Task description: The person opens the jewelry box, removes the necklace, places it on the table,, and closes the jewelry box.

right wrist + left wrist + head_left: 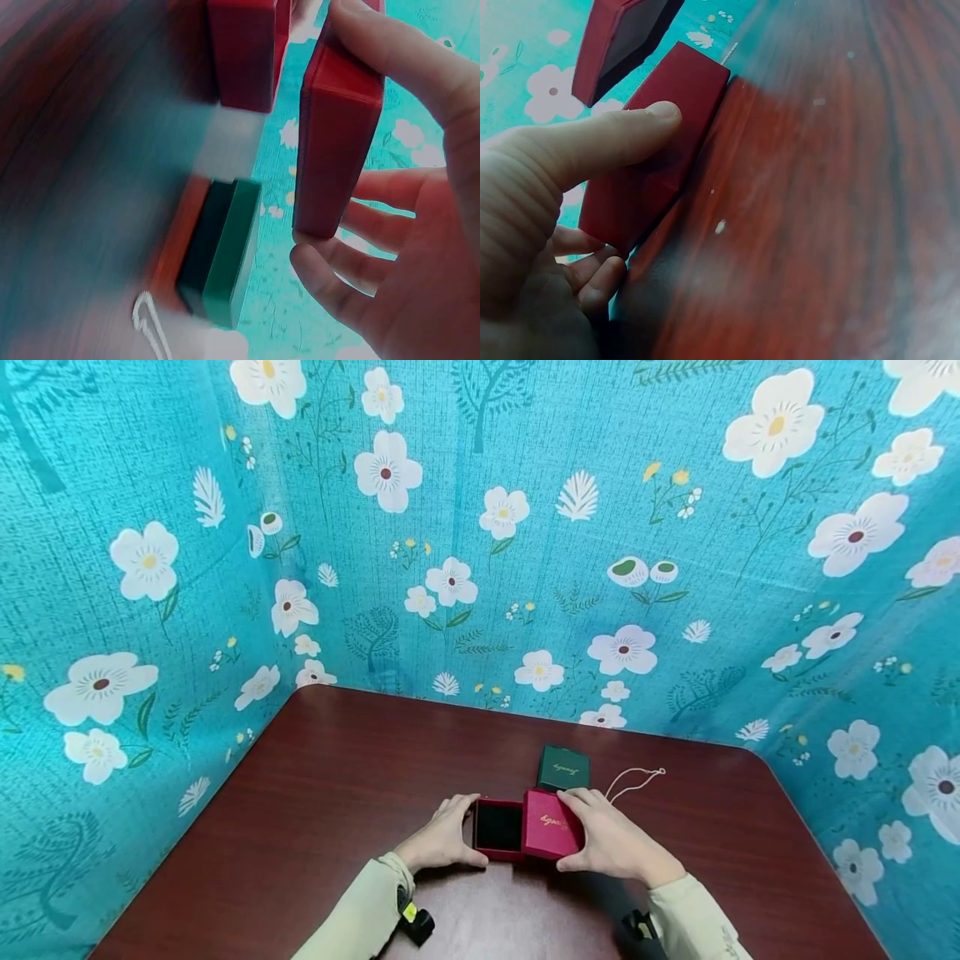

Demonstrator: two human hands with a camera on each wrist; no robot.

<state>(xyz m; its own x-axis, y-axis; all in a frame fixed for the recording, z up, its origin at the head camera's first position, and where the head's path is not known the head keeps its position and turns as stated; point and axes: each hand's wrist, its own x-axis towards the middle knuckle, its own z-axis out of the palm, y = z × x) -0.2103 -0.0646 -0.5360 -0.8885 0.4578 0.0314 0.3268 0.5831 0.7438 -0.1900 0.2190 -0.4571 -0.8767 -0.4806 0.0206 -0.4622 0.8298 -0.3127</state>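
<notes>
On the table, the red base of a jewelry box shows a black lining. My left hand grips it from the left, its thumb along the near side and its fingers round the far side, as the left wrist view also shows. My right hand holds the red lid, with gold lettering on top, between thumb and fingers. The right wrist view shows the lid raised off the table and apart from the base.
Behind the red lid stands a green jewelry box with gold lettering. A thin pale chain with a clasp lies to its right. The dark red wooden table meets a blue flowered cloth at the back and sides.
</notes>
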